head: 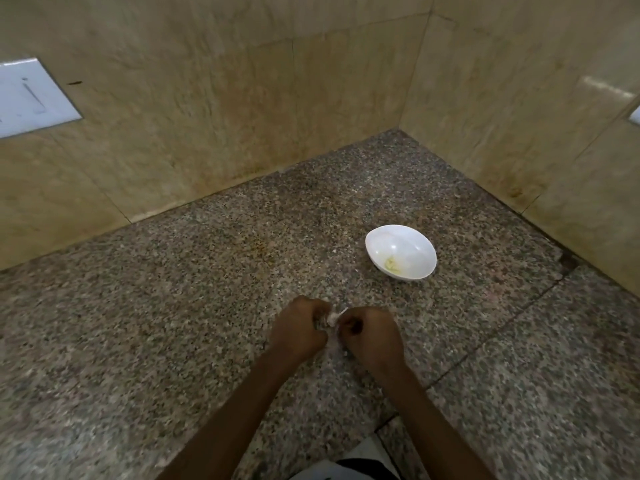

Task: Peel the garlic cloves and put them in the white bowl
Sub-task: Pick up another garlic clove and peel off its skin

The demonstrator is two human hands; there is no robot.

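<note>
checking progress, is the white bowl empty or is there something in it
Not empty: the white bowl holds a small pale yellowish heap near its bottom, likely peeled garlic.

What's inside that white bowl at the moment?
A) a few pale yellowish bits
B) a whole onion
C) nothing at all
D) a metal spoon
A: a small cluster of pale yellowish bits lies at the bottom of the white bowl, while the left hand and right hand pinch a whitish garlic clove nearer the person.

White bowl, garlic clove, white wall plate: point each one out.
white bowl (407, 240): head view, bare inner wall.
garlic clove (332, 318): head view, exposed white skin.
white wall plate (34, 98): head view, middle of its face.
</note>
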